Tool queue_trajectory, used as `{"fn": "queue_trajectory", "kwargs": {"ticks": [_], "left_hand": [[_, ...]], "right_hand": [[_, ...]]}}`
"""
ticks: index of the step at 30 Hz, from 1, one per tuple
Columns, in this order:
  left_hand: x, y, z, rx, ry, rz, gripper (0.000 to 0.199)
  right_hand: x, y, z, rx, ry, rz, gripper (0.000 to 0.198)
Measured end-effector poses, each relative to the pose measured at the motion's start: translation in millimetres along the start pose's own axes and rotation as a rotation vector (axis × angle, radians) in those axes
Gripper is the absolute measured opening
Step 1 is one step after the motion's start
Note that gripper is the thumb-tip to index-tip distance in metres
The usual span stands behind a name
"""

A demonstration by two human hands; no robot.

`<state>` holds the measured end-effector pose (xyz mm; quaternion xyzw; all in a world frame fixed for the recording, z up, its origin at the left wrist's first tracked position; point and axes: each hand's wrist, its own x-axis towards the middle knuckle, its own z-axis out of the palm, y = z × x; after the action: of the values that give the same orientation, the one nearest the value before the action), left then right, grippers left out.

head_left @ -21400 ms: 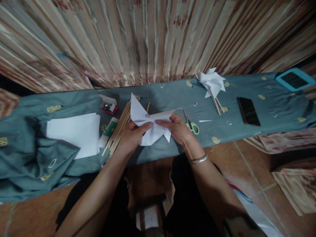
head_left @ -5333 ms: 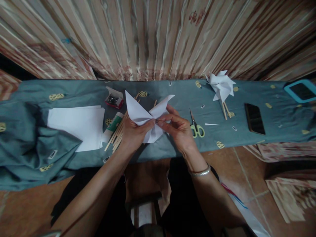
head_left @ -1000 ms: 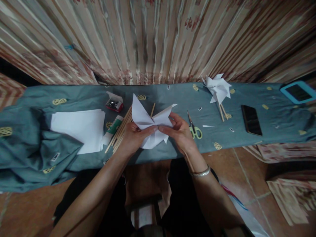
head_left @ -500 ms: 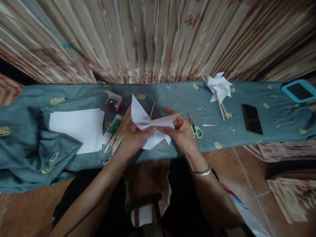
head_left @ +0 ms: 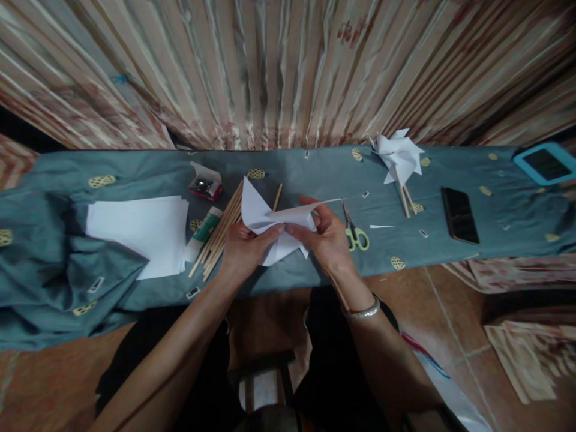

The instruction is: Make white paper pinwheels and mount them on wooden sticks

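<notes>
the left hand (head_left: 240, 249) is closed on the folded white paper (head_left: 288, 217), thumb pressed near its middle, and the right hand (head_left: 330, 240) pinches it from the other side, the two thumb tips close together, one finger stretched out behind a flap; the paper is over the blue-green cloth (head_left: 315, 177), between the wooden sticks (head_left: 224, 228) and the green-handled scissors (head_left: 357, 237)
</notes>
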<state>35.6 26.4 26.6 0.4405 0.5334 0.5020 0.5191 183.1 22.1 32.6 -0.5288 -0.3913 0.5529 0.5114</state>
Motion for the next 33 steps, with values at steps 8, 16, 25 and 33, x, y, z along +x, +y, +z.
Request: {"fn": "queue_trajectory", "kwargs": {"ticks": [8,16,25,33], "left_hand": [[0,4,-2,0.116,0.032,0.037,0.018],[2,0,-2,0.099,0.007,0.041,0.019],[1,6,-2,0.26,0.038,0.085,0.011],[1,4,0,0.268,0.006,0.092,0.014]], "right_hand": [[1,-1,3,0.022,0.013,0.008,0.061],[2,1,2,0.039,0.004,0.006,0.059],[4,4,1,0.045,0.028,0.018,0.056],[5,10,-1,0.038,0.024,0.03,0.052]]}}
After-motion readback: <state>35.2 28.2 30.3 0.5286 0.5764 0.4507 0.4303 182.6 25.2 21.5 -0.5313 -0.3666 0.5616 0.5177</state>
